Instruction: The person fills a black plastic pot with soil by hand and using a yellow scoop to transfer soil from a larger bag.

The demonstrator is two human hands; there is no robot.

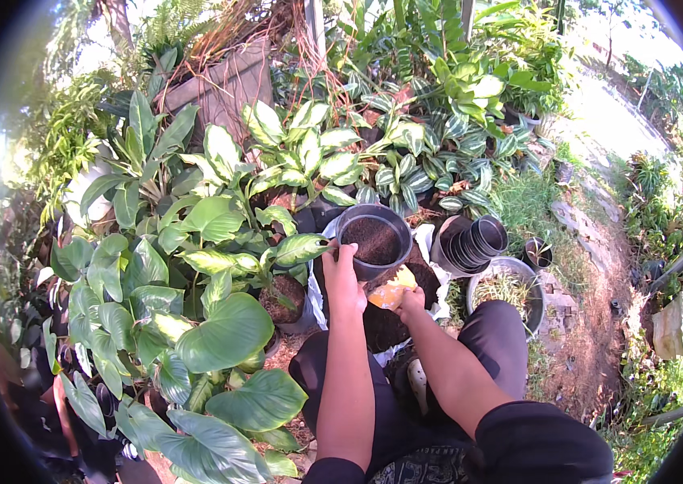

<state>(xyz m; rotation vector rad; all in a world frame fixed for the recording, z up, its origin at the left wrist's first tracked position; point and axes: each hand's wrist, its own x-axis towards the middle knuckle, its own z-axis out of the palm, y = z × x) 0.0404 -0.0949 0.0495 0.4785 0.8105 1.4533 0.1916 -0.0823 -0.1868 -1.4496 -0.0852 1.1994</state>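
Observation:
My left hand [343,278] grips the rim and side of a black plastic plant pot [402,266], which holds dark brown soil [370,239]. Below and to the right of it, my right hand [411,302] holds an orange-yellow scoop [391,290] with a worn, patchy surface. Both are above an open white sack [438,308] of dark potting soil [381,330]. The pot hides part of the sack's far side.
Right of the sack lies a tilted stack of black nursery pots [468,245]. A metal basin [538,296] with dry plant litter sits near my right knee. Broad-leaved plants [226,333] crowd the left. A small black pot [537,253] stands by the path [589,302].

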